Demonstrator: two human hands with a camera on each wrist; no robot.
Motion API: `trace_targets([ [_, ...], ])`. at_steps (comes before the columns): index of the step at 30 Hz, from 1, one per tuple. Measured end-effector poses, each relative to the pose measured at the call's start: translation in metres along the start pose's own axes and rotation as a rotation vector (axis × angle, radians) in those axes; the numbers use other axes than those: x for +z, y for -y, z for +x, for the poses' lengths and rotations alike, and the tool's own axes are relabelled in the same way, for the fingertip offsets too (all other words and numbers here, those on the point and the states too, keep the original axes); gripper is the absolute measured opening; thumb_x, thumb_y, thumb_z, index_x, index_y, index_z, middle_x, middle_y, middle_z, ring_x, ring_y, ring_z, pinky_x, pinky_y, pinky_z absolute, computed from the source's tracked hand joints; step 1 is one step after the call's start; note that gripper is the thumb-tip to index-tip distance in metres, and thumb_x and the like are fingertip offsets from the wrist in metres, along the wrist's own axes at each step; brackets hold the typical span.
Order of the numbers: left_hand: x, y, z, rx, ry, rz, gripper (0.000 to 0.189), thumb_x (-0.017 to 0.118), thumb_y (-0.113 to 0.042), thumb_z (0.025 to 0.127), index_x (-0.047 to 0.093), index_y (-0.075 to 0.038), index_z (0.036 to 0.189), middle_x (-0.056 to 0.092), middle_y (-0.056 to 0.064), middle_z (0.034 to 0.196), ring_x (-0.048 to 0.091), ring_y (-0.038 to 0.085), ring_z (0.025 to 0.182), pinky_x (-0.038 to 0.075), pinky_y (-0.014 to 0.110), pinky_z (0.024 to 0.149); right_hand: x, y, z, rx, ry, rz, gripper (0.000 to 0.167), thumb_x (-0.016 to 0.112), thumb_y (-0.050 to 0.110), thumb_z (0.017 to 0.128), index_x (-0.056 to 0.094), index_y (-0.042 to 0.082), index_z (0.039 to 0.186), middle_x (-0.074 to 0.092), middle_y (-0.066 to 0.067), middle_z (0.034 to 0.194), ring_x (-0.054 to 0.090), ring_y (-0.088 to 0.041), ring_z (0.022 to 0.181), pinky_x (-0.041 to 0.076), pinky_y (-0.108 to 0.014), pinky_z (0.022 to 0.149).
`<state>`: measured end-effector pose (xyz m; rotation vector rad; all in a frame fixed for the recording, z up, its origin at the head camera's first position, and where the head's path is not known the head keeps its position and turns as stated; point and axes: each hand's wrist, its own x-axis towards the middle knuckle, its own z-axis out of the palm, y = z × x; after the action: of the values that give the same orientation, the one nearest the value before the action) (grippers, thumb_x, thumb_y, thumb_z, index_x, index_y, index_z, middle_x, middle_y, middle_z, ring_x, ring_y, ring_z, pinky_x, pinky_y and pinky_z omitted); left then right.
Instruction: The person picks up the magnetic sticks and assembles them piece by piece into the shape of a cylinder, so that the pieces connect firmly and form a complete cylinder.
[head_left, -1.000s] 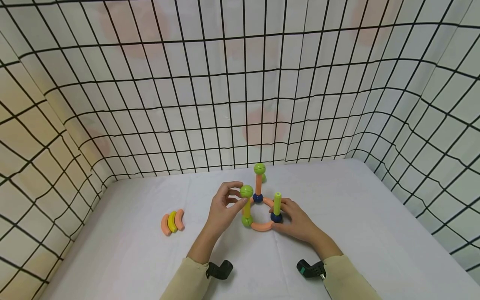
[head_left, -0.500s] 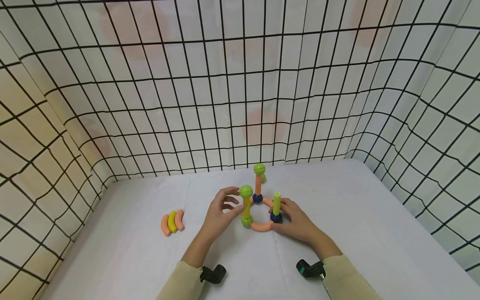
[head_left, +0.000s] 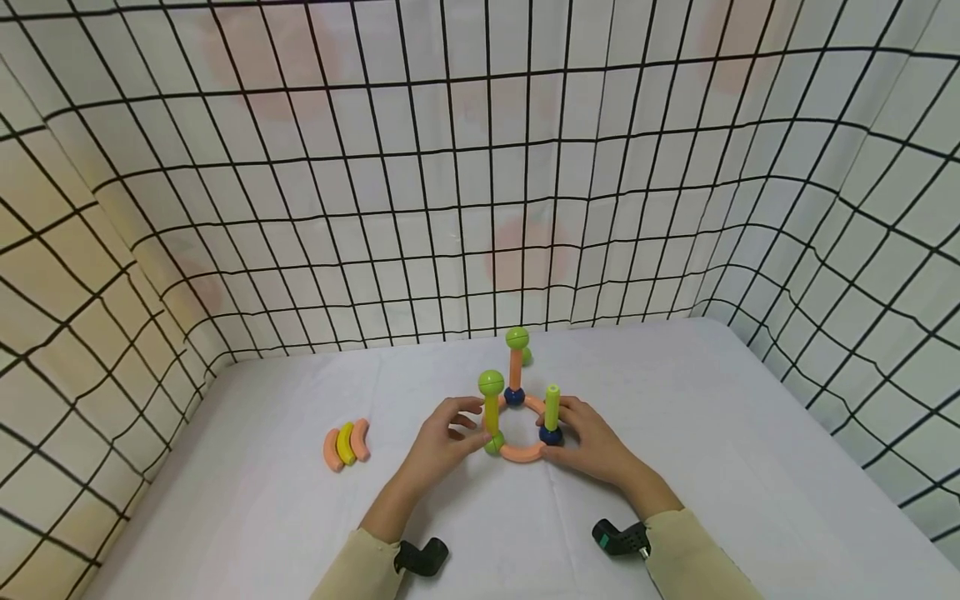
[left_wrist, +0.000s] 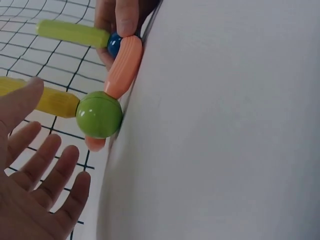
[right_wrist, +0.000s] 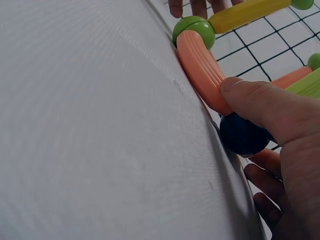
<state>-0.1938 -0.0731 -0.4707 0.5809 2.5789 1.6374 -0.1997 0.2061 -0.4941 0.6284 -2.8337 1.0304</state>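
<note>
A ring of curved orange magnetic sticks (head_left: 522, 454) and balls lies on the table, bearing several upright sticks. My left hand (head_left: 437, 442) stands beside the yellow stick (head_left: 491, 415), which joins a lower green ball (left_wrist: 99, 114) and an upper green ball (head_left: 491, 382). Its fingers are spread, with the thumb in front of the yellow stick in the left wrist view; contact is unclear. My right hand (head_left: 596, 442) holds the ring at the dark blue ball (right_wrist: 244, 134), thumb on the orange stick's end, fingers curled behind. A lime stick (head_left: 552, 406) rises from that ball.
At the ring's back, an orange stick (head_left: 516, 369) stands topped by a green ball (head_left: 517, 337); another green ball (head_left: 527, 357) shows behind it. Several loose curved sticks (head_left: 345, 443) lie to the left. Black netting (head_left: 465, 200) encloses the white table (head_left: 712, 433).
My left hand has drawn back from the upper green ball and come down beside the lower part of the yellow stick. The ring has shifted very slightly left; my right hand keeps its hold.
</note>
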Motion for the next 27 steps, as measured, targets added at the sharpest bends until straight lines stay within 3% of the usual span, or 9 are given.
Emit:
trace_targets([
  [11, -0.021, -0.002, -0.018, -0.054, -0.014, 0.129, 0.047, 0.075, -0.02, 0.09, 0.057, -0.012, 0.134, 0.061, 0.009, 0.125, 0.062, 0.02, 0.108, 0.053, 0.032, 0.086, 0.001, -0.002, 0.001, -0.006, -0.017, -0.004, 0.034, 0.072, 0.033, 0.091, 0.067, 0.019, 0.122, 0.055, -0.009, 0.143, 0.047, -0.038, 0.138, 0.037, -0.062, 0.111],
  [18, -0.042, -0.001, -0.035, -0.104, -0.096, 0.184, 0.043, 0.075, -0.017, 0.09, 0.061, -0.017, 0.13, 0.063, 0.006, 0.123, 0.063, 0.017, 0.103, 0.052, 0.028, 0.083, 0.002, -0.004, 0.001, 0.002, -0.021, 0.003, 0.033, 0.072, 0.034, 0.091, 0.067, 0.02, 0.121, 0.055, -0.009, 0.143, 0.047, -0.038, 0.138, 0.036, -0.063, 0.111],
  [27, -0.078, 0.007, -0.045, -0.143, -0.24, 0.212, 0.035, 0.074, -0.015, 0.091, 0.065, -0.015, 0.125, 0.065, 0.001, 0.121, 0.061, 0.014, 0.095, 0.049, 0.022, 0.076, 0.004, -0.004, 0.001, 0.027, -0.01, 0.013, 0.03, 0.071, 0.034, 0.092, 0.066, 0.025, 0.12, 0.055, -0.007, 0.145, 0.047, -0.037, 0.139, 0.037, -0.063, 0.111],
])
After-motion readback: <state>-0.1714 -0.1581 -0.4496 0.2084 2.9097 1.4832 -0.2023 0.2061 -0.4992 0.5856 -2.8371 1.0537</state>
